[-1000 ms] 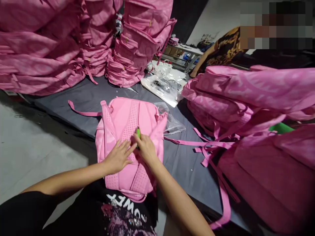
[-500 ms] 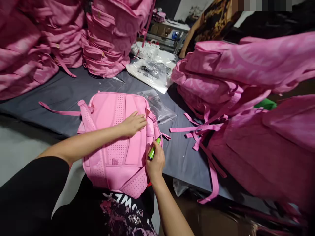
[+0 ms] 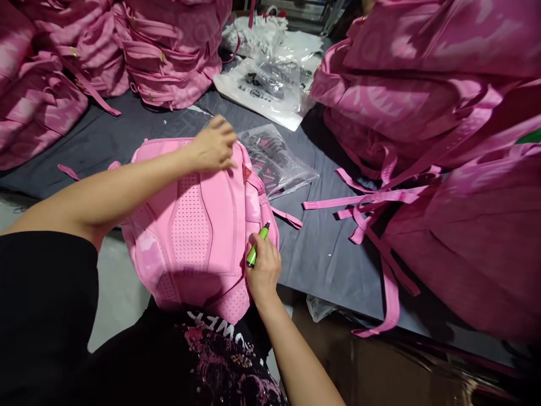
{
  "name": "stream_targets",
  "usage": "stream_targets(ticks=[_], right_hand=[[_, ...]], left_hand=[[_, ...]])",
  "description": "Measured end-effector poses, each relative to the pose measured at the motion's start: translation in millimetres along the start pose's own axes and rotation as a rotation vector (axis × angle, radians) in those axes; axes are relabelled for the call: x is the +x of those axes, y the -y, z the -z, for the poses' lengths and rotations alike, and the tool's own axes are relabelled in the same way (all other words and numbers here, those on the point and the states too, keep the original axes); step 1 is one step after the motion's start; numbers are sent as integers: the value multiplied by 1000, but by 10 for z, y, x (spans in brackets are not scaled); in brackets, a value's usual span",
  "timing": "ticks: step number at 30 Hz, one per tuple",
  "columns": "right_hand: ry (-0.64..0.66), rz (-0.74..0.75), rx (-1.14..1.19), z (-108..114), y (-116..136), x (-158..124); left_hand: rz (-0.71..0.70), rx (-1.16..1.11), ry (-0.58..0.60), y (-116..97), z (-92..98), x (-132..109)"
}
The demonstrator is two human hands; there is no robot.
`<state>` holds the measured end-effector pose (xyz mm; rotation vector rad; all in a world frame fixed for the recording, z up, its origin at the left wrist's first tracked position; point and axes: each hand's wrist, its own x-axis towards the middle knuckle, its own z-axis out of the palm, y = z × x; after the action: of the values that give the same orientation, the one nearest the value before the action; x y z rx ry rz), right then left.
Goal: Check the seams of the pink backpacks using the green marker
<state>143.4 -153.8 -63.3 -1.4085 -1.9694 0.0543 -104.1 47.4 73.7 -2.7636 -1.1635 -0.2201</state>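
Observation:
A pink backpack (image 3: 224, 225) lies back panel up at the table's near edge, its perforated padding and shoulder straps showing. Over its top right corner is my left hand (image 3: 213, 146), fingers loosely bent and apart, with nothing visible in them. Whether its fingertips touch the fabric I cannot tell. At the bag's right side my right hand (image 3: 265, 268) is closed around a green marker pen (image 3: 258, 243), whose dark tip points up and away. That hand rests against the side of the backpack.
A clear plastic bag with dark contents (image 3: 274, 160) lies just beyond the backpack on the grey-covered table (image 3: 313, 248). White plastic packaging (image 3: 266, 96) is farther back. Stacked pink backpacks (image 3: 169, 62) stand at the left, and more backpacks (image 3: 422, 113) with trailing straps (image 3: 363, 197) crowd the right.
My left hand has lifted from the back panel and moved up to the bag's top edge, its fingers now bent. My right hand still grips the marker by the side. The view has shifted.

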Motion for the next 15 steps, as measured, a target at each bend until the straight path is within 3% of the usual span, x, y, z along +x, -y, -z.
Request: stream_targets(ticks=[3,8,12,15], right_hand=[[30,-1,12,51,6,15],[-105,-27,245,277,186,254],[-93,-354,786,323,396,712],[-58,-551,977,217,440,986]], left_hand=[[-4,86,4,48,79,-23],[-132,21,163,-333,-46,-206],[-128,-18,117,-501,-129,-322],[-111,-25,27,-578,-177,-430]])
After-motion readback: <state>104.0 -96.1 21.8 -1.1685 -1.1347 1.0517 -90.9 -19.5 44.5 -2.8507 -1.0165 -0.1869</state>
